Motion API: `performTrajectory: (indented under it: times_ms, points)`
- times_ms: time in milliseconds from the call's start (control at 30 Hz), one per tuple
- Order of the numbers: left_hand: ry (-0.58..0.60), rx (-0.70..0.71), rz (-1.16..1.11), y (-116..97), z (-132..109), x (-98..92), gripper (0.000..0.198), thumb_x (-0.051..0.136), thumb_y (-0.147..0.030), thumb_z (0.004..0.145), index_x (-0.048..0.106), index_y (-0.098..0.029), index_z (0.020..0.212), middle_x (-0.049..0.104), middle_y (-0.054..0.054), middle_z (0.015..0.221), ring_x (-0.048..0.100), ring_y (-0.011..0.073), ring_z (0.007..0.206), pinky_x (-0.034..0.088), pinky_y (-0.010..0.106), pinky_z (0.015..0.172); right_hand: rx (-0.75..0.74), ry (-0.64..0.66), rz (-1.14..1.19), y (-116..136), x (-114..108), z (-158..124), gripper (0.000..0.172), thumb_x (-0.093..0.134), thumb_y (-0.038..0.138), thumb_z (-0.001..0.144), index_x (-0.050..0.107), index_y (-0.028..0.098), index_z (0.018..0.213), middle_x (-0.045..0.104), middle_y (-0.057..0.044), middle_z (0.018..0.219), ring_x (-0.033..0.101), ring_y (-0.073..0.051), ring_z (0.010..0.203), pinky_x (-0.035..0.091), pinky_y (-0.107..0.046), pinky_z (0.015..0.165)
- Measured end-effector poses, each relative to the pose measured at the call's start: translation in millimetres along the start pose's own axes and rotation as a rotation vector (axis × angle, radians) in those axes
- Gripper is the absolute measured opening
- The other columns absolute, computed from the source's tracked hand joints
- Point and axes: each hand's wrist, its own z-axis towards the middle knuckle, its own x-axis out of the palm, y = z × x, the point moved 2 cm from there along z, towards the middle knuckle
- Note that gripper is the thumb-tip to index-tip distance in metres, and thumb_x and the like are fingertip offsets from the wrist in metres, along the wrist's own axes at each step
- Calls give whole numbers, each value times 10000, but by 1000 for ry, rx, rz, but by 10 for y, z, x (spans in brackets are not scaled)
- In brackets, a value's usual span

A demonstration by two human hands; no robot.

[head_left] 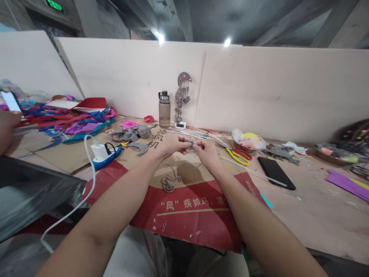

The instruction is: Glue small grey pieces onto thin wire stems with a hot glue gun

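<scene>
Far left: another person's hand [5, 129] comes in at the edge, next to a lit phone [10, 102]; whether it holds the phone, I cannot tell
Left pile: bright foam scraps [72, 121] in red, blue and purple, heaped on the bench [317, 207]
Power strip: a blue power strip [108, 157] with a white charger plugged in sits on the cardboard sheet [184, 207]; its white cable [86, 181] loops down towards the near edge
Grey cut-outs: a cluster of grey cut-outs [129, 134] just behind the strip; one crescent [140, 148] lies apart, nearer the hands
Back wall: a water bottle [164, 109] stands upright; a grey hanging ornament [181, 94] leans on the board just beside it
Left hand: the left hand [173, 145] is out over the cardboard, fingers pinched closed on the small grey piece [190, 144]
Small grey piece: held between both hands, above the middle of the cardboard, clear of the surface
Right hand: the right hand [206, 152] meets it from the other side, fingers nipped onto the same piece
Right of the hands: yellow-handled scissors [238, 155] lie flat; a bowl [248, 141] with a plastic bag sits just behind them
Further right: a black phone [276, 173] lies face up; purple strips [346, 184] lie near the far edge
</scene>
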Motion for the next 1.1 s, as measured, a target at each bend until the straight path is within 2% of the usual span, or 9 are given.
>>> performTrajectory:
  times_ms: [200,367,467,567,633,700,833,900,1100]
  points:
    - [-198,116,189,44,60,-47,50,607,-130,686,607,-132,636,586,-11,524,517,72,451,432,192,486,57,87,39,-63,83,-11,218,521,344,756,580,177,883,483,61,593,415,-112,536,335,-240,549]
    - [-480,177,317,78,132,-309,63,584,-156,688,592,-141,628,542,-29,480,440,65,410,333,183,427,34,138,11,-93,134,-46,237,464,363,804,614,185,845,519,41,640,444,-113,552,373,-238,559]
    - [-643,216,287,78,142,-489,60,594,-192,700,599,-145,662,521,-44,481,418,62,413,306,178,421,28,190,27,-74,156,-82,288,428,363,827,653,182,834,506,41,598,431,-111,527,359,-229,535]
    - [-738,307,120,68,132,-611,105,589,-262,740,602,-158,750,520,-52,517,433,63,423,322,179,426,18,273,9,-35,166,-112,290,450,356,815,676,176,793,543,28,607,454,-112,543,343,-223,534]
    - [-761,366,25,68,128,-652,141,592,-304,758,594,-165,779,527,-50,537,443,65,424,343,186,430,-16,318,-39,-17,137,-105,268,482,357,799,680,179,760,574,24,617,489,-121,578,352,-227,561]
    - [-749,389,-31,82,135,-658,163,608,-324,759,584,-163,772,542,-41,551,459,67,430,364,192,434,-31,269,-101,-28,40,-60,268,485,366,805,673,182,752,593,22,627,513,-133,609,362,-234,591]
    - [-661,364,-89,132,165,-601,187,652,-311,733,599,-145,800,571,-29,579,512,73,470,410,185,445,27,-50,-357,-150,-305,86,275,458,360,842,639,177,746,602,-11,662,510,-150,629,324,-252,598]
    - [-612,343,-77,149,176,-562,192,660,-297,726,607,-133,810,583,-27,581,528,72,475,448,188,467,41,-131,-494,-228,-432,137,245,475,323,837,618,176,702,594,-28,653,498,-156,627,303,-262,600]
    - [-591,351,-89,152,179,-540,166,642,-259,733,616,-113,808,608,-17,610,576,81,509,526,219,539,27,-95,-562,-373,-389,158,167,505,248,810,614,183,701,618,-38,652,527,-164,631,326,-259,603]
